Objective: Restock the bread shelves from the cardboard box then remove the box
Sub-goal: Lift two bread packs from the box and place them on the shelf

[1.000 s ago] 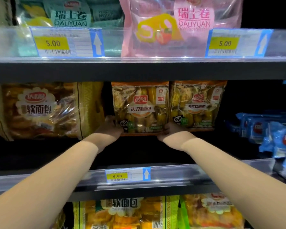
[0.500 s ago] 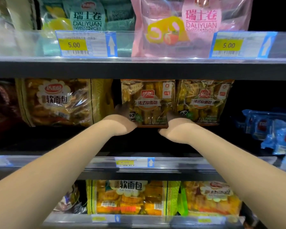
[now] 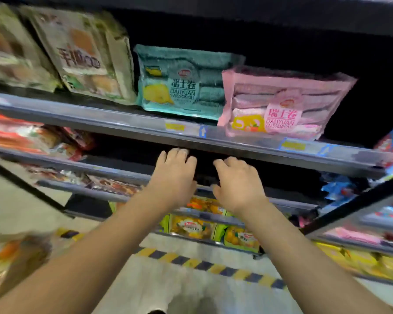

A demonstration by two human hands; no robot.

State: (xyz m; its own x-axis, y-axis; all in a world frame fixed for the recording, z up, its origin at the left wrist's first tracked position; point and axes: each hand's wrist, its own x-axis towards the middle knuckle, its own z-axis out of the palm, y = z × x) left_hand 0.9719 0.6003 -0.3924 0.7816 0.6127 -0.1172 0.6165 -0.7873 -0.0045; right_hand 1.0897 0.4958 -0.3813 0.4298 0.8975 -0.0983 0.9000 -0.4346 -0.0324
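Pink Swiss-roll pack [image 3: 279, 105] and teal Swiss-roll pack [image 3: 182, 85] stand face-out at the bread shelf [image 3: 123, 120] lip, readable to shoppers. Below, left grip [image 3: 175, 175] and right grip [image 3: 236, 184] hover empty, fingers loosely curled, before the dark gap [image 3: 204, 166]. I judge the blurred brown shape [image 3: 16, 257] at lower left may be the cardboard box.

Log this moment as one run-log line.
left hand: empty, fingers loosely curled | right hand: same | both: just below grey metal shelf edge | view: motion-blurred
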